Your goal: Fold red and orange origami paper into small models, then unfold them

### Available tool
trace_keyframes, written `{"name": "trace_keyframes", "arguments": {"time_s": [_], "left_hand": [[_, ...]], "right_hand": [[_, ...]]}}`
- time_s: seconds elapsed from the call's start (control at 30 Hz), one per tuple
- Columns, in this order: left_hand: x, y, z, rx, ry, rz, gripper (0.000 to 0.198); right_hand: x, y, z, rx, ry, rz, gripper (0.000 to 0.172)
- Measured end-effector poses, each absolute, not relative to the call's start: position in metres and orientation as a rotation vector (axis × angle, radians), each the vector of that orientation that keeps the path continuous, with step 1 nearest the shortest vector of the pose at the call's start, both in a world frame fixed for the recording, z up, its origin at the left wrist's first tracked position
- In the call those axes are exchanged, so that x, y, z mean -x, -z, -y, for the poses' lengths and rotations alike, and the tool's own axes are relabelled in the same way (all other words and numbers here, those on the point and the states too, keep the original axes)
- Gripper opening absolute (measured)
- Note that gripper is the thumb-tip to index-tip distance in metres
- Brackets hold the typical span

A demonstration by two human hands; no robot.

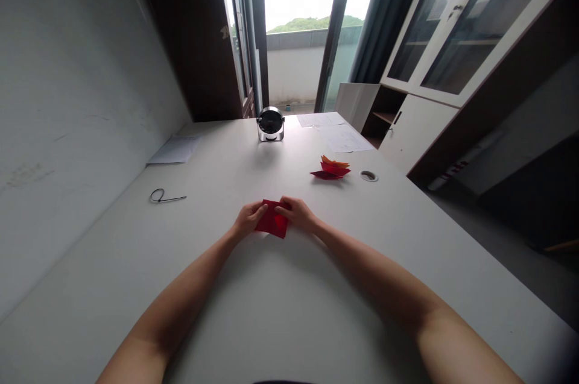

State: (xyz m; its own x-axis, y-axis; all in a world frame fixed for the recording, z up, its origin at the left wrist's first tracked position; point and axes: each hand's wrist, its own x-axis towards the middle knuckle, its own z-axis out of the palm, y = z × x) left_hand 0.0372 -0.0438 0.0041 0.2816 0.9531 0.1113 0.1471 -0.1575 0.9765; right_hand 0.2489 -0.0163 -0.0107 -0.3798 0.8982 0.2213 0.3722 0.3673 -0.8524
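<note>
- Here we are, looking down on a white table (280,311), and both bare hands are at work in the middle of it.
- We have the left hand (249,218) pinching the left edge of a red paper (272,225), thumb on top.
- And we see the right hand (297,213) gripping the same sheet at its upper right, thumb pressed over it.
- So the red paper sits between the two hands; whether it touches the tabletop, we can't tell.
- Beyond the right hand, we spot red and orange folded papers (333,172) in a cluster, with a round grommet (368,176) just beside them.
- Over to the left, we find a looped black tie (166,196) lying flat.
- Farther back, we pick out a round black-and-silver device (271,124), standing between white sheets on either side.
</note>
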Motion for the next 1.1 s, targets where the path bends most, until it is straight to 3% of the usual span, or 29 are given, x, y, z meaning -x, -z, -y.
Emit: {"name": "trace_keyframes", "arguments": {"time_s": [0.57, 1.1], "left_hand": [[-0.0334, -0.0036, 0.0390, -1.690, -1.136, -1.210, 0.030], [-0.0328, 0.0018, 0.0361, -1.556, -1.127, -1.139, 0.032]], "right_hand": [[-0.2492, 0.0068, 0.0199, 1.098, -0.933, 1.979, 0.034], [-0.2492, 0.0106, 0.0163, 1.062, -0.969, 1.929, 0.037]]}}
